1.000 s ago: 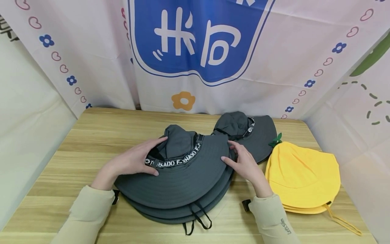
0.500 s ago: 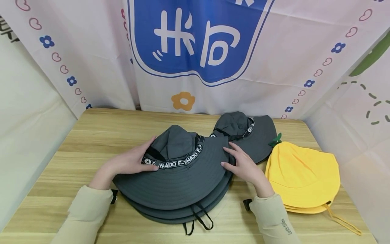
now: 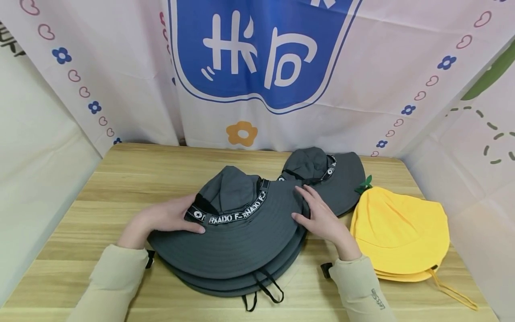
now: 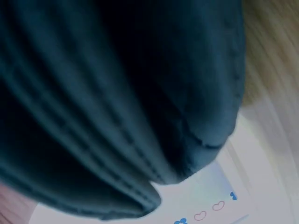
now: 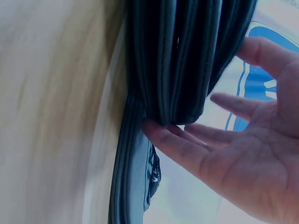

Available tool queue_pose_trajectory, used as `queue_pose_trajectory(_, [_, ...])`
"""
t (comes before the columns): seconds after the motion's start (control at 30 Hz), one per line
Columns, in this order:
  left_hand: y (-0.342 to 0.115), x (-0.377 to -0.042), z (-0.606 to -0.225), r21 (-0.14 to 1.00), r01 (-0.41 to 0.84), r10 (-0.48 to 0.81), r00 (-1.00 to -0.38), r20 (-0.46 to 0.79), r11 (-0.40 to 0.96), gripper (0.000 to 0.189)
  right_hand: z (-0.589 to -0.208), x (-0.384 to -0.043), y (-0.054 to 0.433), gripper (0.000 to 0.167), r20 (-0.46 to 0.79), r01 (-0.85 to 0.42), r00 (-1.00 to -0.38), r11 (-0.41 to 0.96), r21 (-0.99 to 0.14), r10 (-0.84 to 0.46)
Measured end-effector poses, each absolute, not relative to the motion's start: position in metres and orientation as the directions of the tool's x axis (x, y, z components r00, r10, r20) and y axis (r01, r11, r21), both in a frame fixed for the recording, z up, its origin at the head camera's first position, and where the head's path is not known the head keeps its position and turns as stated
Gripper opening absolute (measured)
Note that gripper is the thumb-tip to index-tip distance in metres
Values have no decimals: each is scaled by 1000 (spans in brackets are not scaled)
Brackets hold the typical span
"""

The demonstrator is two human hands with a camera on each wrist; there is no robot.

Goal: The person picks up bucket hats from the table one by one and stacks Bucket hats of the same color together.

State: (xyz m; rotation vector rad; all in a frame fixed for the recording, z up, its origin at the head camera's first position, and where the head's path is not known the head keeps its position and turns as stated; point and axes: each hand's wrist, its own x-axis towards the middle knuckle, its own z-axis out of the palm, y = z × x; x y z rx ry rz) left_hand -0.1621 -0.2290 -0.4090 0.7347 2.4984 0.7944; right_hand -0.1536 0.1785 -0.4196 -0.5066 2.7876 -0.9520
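A stack of several dark grey bucket hats (image 3: 241, 241) lies folded on the wooden table, brims fanned toward the front. The top one has a black band with white lettering. My left hand (image 3: 170, 218) rests at the stack's left end, thumb extended on the top brim; its other fingers go behind the hat. In the left wrist view, layered brims (image 4: 103, 116) fill most of the picture. My right hand (image 3: 320, 219) touches the stack's right end. The right wrist view shows this hand's fingers (image 5: 173, 142) fairly straight, against the edges of the folded brims (image 5: 187, 70).
Another dark grey hat (image 3: 342, 181) lies behind the stack at the right. Yellow hats (image 3: 402, 228) with a green leaf and a cord sit on the table's right side. A white printed curtain (image 3: 132, 67) hangs behind the table (image 3: 116, 179).
My left hand has slid down from the crown toward the band, its fingertips passing behind the hat. The top hat has shifted slightly left. My right hand stays at the right edge.
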Motion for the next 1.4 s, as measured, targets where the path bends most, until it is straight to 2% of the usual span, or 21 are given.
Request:
queue_pose_trajectory(0.23, [-228,-160,-408,605,350,592,-763,-258,715,103,-423,-155,178,77,-11,-253,-942,733,-632,-334])
queue_pose_trajectory(0.5, [-227,-158,-407,658,425,678,-712,-183,622,77,-424,-157,175,76,3,-247,-949,738,-627,-315])
queue_pose_trajectory(0.6, [-227,-157,-406,665,412,679,-707,-198,623,78,-424,-157,175,77,14,-257,-949,745,-616,-315])
queue_pose_trajectory(0.8, [-226,-157,-406,629,332,597,-757,-266,702,112,-424,-154,175,81,20,-256,-953,765,-591,-303])
queue_pose_trajectory(0.87, [-225,-157,-406,607,304,559,-777,-288,735,116,-423,-153,175,82,14,-245,-956,768,-592,-294])
queue_pose_trajectory(1.1, [-227,-161,-411,557,245,483,-811,-330,793,108,-421,-153,177,79,-4,-232,-957,776,-587,-289])
queue_pose_trajectory(1.4, [-241,-165,-408,541,301,486,-841,-237,785,100,-421,-155,181,70,-31,-244,-948,787,-567,-317])
